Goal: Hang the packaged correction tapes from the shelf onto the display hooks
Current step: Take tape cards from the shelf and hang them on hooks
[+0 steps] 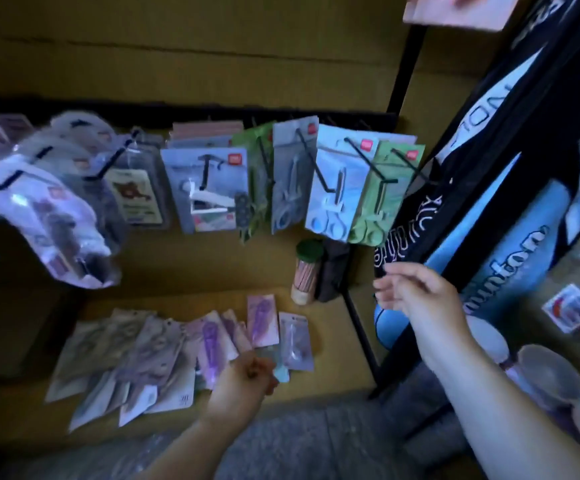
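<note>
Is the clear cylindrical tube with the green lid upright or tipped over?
Upright: the green-lidded clear tube stands on its base on the brown cardboard shelf, lid on top.

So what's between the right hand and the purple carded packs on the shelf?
Head view: a green-lidded clear tube of sticks, a dark blurred item beside it and a thin black rack leg stand between the right hand and the purple carded packs.

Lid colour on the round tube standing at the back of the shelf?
Dark green lid on the tube; seen best in the head view.
</note>
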Tool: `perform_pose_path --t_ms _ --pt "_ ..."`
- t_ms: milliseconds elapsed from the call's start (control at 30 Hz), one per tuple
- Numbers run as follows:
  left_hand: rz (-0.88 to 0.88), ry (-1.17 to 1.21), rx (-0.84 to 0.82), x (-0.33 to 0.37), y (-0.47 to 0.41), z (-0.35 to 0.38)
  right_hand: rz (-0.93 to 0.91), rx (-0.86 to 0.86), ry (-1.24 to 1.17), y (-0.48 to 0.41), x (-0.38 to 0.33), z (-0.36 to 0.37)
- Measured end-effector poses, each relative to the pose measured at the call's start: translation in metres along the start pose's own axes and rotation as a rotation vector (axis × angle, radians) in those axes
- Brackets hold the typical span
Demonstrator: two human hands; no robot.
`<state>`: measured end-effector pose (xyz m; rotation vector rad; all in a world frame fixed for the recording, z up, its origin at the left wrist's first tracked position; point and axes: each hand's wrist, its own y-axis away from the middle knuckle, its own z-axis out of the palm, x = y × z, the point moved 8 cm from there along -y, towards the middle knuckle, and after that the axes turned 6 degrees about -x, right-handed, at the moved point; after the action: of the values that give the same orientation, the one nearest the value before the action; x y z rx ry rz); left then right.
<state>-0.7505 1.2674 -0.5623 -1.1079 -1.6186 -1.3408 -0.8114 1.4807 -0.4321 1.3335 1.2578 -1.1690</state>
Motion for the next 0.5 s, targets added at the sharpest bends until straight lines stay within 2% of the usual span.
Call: perform_pose_path --t_ms 100,167,300,433,500 --pt "-0.172 -0.036 0.023 -0.045 -0.031 0.001 0.232 -0.024 0.009 -0.011 0.081 0.008" --pt "-0.186 -0.064 0.034 -0.052 -0.051 0.005 0.393 -0.044 0.023 -0.018 0.133 0.015" --pt "-0.177 -0.285 0.075 -0.063 -0.089 0.005 0.62 -0.031 0.115 -0.034 0.209 0.025" --pt "-0.113 -0.322 0.111 -0.075 -0.117 0.003 0.733 -0.067 0.263 -0.053 0.262 0.046" --pt "-0.073 -0.421 0.055 -0.077 -0.133 0.008 0.733 -0.107 0.315 -0.064 0.28 0.062"
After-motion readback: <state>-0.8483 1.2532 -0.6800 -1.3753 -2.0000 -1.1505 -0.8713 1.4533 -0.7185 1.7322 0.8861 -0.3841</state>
